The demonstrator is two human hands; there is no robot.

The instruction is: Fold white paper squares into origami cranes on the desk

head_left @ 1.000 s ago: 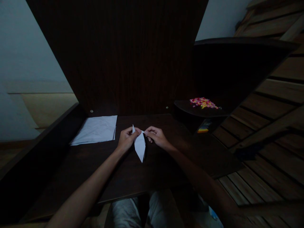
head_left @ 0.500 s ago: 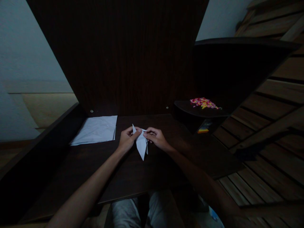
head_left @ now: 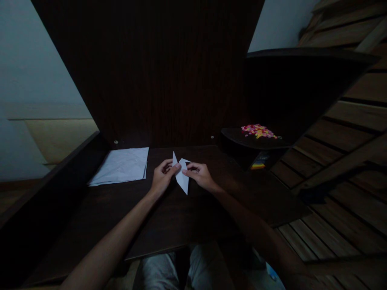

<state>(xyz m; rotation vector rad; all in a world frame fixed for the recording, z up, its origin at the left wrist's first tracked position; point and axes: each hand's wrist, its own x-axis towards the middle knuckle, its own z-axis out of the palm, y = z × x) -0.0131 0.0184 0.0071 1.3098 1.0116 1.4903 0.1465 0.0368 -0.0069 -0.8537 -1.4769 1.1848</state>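
Note:
A piece of folded white paper [head_left: 182, 182], with pointed ends at top and bottom, is held between my hands above the dark desk. My left hand [head_left: 163, 174] pinches its left side, thumb across the front. On the right side, my right hand [head_left: 199, 175] grips the paper between thumb and fingers. A small flap sticks out to the upper right, over the right fingers. The fingertips behind the paper are partly hidden.
White paper sheets [head_left: 121, 165] lie in a stack at the desk's back left. Small pink, red and yellow pieces [head_left: 260, 131] are heaped on a corner shelf [head_left: 236, 137] at right. A small box with a yellow-orange edge [head_left: 258, 165] is underneath. A tall dark panel [head_left: 157, 72] closes the back.
The folded paper has turned and tilted in my hands: its lower point has swung right and up, and the upper point has moved slightly right. Both hands keep their hold.

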